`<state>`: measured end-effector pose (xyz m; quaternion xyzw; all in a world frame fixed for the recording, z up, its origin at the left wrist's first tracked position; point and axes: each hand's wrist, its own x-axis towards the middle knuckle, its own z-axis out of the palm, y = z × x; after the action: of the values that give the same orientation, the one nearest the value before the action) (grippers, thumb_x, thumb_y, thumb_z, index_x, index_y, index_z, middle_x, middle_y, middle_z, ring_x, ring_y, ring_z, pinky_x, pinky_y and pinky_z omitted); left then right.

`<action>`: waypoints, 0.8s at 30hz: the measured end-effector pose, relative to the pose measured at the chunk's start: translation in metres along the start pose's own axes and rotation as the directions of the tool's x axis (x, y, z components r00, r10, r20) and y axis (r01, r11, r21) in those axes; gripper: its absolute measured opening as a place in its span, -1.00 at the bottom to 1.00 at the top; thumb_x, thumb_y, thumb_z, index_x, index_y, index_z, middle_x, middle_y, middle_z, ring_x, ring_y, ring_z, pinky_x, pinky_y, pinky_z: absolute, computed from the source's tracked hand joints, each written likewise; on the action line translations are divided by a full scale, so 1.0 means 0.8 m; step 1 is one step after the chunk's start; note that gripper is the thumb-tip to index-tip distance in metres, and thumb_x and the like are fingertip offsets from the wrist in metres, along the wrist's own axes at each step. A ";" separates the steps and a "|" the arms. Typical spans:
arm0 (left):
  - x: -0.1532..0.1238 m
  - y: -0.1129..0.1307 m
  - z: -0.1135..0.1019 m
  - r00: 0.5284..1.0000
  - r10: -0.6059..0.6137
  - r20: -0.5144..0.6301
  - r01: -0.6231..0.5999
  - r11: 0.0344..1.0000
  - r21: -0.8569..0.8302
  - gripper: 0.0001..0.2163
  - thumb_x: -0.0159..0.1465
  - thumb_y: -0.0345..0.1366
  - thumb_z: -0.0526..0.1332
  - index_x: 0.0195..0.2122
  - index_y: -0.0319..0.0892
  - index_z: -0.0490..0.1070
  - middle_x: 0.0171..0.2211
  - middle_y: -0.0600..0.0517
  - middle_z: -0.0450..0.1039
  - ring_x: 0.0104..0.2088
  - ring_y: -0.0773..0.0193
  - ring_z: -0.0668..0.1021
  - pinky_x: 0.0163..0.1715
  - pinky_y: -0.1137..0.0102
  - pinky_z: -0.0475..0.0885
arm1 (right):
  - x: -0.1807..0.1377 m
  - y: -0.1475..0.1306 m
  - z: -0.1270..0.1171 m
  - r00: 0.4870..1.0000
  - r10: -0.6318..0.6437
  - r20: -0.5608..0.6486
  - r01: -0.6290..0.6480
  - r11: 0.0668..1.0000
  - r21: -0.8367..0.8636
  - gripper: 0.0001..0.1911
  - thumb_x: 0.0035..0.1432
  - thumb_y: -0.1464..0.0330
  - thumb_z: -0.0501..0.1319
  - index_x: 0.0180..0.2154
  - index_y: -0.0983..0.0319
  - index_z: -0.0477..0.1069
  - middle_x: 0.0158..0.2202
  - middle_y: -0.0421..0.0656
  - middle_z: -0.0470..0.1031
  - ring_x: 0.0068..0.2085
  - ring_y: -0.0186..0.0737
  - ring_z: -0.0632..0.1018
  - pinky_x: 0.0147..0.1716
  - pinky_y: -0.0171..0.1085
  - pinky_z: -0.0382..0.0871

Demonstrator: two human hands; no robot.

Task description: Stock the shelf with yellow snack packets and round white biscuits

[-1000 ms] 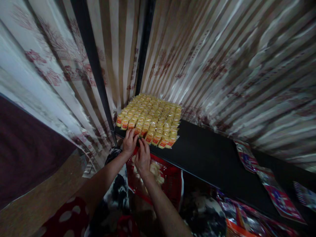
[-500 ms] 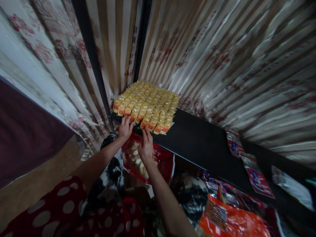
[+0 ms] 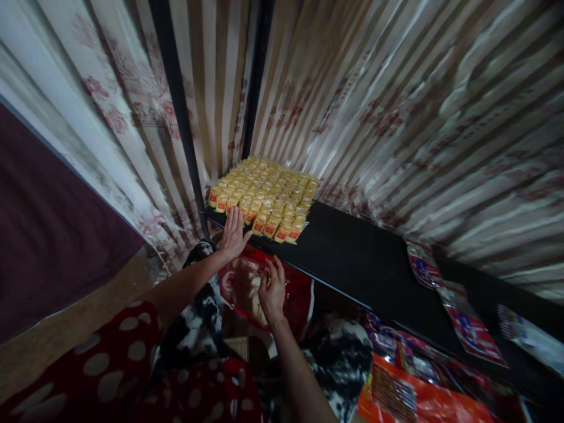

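Observation:
Rows of small clear-wrapped yellow packs (image 3: 268, 188) with red-orange labels stand close together at the left end of a black shelf (image 3: 352, 252). My left hand (image 3: 235, 235) lies with its fingers stretched out flat against the front of these packs, the thumb held apart. Over a red container (image 3: 299, 294) between my knees hovers my right hand (image 3: 272, 288), its fingers loosely bent and apart, with nothing visible in them. Pale wrapped pieces (image 3: 255, 299) show inside the container, partly hidden by the right hand. Whether it is a bag or a basket I cannot tell.
Flat red and blue packets (image 3: 469, 326) and a whitish packet (image 3: 529, 338) lie toward the shelf's right end. Below the shelf are an orange bag (image 3: 423, 396) and several purple packages (image 3: 392, 343). Dark posts (image 3: 176, 88) and a striped curtain (image 3: 374, 106) border the shelf.
My right hand has come away from the front row and moved down over the red container. My left hand has flattened its fingers against the packs. The view has shifted slightly.

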<state>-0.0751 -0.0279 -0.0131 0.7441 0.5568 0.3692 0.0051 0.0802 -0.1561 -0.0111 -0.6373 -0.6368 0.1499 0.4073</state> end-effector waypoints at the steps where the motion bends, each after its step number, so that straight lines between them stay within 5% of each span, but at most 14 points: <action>1: 0.000 0.002 0.005 1.000 -0.007 0.012 0.007 1.000 0.000 -0.33 0.30 -0.14 0.01 0.29 -0.40 -0.25 0.33 -0.36 -0.29 0.33 -0.03 -0.22 0.25 -0.01 -0.01 | -0.001 0.001 -0.001 1.000 0.002 -0.002 -0.002 1.000 0.006 -0.59 0.14 0.45 -0.03 0.02 0.29 0.34 0.18 0.05 0.21 0.20 -0.11 0.27 0.15 -0.03 0.24; 9: 0.003 0.011 0.027 0.996 -0.083 0.013 0.084 0.996 -0.036 -0.32 0.29 -0.26 0.05 0.30 -0.43 -0.32 0.32 -0.41 -0.35 0.31 -0.01 -0.29 0.26 0.00 -0.03 | 0.005 0.005 0.000 1.000 0.001 0.021 -0.002 1.000 0.018 -0.61 0.13 0.47 -0.02 -0.02 0.26 0.38 0.16 0.02 0.24 0.18 -0.13 0.30 0.13 -0.09 0.26; 24: -0.004 0.002 0.004 0.997 -0.054 -0.052 0.044 0.983 -0.180 -0.38 0.32 -0.13 -0.03 0.31 -0.26 -0.26 0.33 -0.28 -0.34 0.34 0.03 -0.19 0.26 0.08 -0.02 | 0.096 -0.044 0.053 0.994 -0.110 -0.011 0.110 0.994 0.002 -0.49 0.09 0.53 -0.02 0.10 0.27 0.28 0.17 0.04 0.19 0.20 -0.14 0.25 0.16 -0.10 0.24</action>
<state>-0.0724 -0.0294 -0.0166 0.7158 0.5396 0.4385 0.0651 0.0370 -0.0755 0.0129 -0.6015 -0.6684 0.1246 0.4193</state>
